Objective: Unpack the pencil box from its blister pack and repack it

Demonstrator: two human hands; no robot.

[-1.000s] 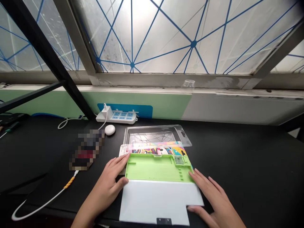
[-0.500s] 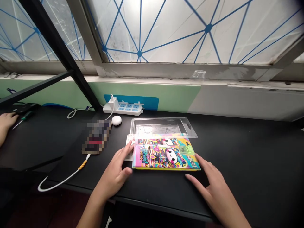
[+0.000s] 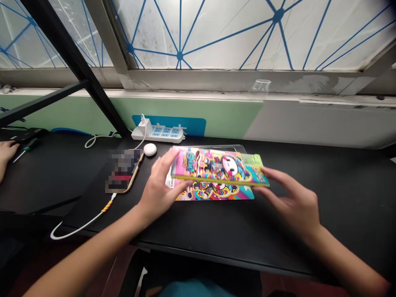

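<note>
Left hand, right hand pinching opposite ends of case (thumbs at near edge), above printed card; forearms angled inward.

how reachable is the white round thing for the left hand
Probably yes: the white round thing sits near the left hand, with only black desk visible between them, though the hand would first have to release the colourful case.

Between the thumb and raised fingers of the left hand, sideways print on the card's white edge seems to read "PENCIL". Stylised blue lettering on the case, just inward of those fingers, is too blurred to read, as is wording beside the right hand's fingertips.
</note>
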